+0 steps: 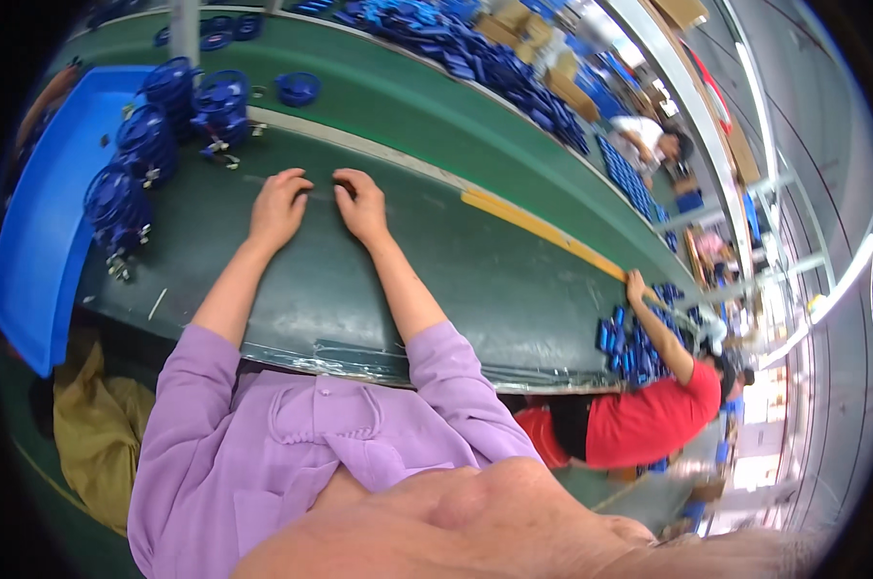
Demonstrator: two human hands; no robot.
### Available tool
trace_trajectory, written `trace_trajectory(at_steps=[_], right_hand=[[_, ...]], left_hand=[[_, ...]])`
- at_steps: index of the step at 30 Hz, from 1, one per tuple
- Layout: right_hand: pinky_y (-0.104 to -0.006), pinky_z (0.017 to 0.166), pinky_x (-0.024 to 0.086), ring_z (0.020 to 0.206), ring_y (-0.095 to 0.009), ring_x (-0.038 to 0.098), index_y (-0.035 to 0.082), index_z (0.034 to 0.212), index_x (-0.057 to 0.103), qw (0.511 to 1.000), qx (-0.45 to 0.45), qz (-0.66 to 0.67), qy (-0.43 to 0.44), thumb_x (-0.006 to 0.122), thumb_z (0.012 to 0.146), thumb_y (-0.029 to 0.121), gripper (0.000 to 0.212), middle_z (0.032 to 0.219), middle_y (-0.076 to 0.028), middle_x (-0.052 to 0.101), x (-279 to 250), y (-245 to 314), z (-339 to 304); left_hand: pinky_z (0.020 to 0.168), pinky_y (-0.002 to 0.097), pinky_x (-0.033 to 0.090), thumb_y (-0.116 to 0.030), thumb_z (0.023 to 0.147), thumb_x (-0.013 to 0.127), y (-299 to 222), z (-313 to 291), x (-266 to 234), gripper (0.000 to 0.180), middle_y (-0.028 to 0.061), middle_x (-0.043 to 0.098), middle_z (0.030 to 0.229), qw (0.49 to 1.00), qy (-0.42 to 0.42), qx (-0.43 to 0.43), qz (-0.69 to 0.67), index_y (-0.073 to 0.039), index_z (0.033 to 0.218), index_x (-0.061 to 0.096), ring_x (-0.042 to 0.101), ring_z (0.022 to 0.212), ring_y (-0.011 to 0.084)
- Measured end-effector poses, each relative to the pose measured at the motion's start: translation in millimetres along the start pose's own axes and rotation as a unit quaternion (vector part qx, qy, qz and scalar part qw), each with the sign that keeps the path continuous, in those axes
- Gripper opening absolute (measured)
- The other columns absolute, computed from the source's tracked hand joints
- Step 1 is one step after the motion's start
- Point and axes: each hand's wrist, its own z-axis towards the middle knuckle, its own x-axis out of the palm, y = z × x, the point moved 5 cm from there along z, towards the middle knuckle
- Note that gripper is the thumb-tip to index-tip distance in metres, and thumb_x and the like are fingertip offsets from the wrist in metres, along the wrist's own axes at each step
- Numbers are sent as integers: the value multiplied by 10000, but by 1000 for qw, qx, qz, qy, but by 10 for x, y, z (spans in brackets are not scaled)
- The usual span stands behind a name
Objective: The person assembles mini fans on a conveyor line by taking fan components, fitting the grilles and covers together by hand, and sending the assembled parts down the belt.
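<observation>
Both forearms reach over the dark green work table (436,280). My left hand (280,207) rests on it with fingers bent loosely and nothing visible in them. A short gap to its right, my right hand (362,205) curves the same way, thumb apart from the fingers, also holding nothing that I can see. Nearest my left hand are stacks of round blue plastic parts like small fan housings (222,101), with wires and white connectors hanging out. More stacks of these blue housings (118,198) stand farther left.
A long blue tray (36,232) lies at the table's left end. Beyond a metal rail with a yellow strip (543,232) runs a green conveyor belt (398,135) carrying one blue housing (298,89). At right, a person in red (649,415) reaches over blue parts (629,338).
</observation>
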Motion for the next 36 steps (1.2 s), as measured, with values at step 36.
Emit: trace_trajectory(at_steps=[36], right_hand=[[-429, 836, 457, 919, -347, 548, 31, 869, 623, 996, -31, -56, -55, 662, 689, 29, 184, 918, -134, 608, -29, 35, 2]], left_hand=[[994, 393, 406, -95, 867, 574, 3, 12, 117, 227, 94, 567, 1265, 996, 73, 50, 31, -76, 1087, 628, 517, 1160, 303]])
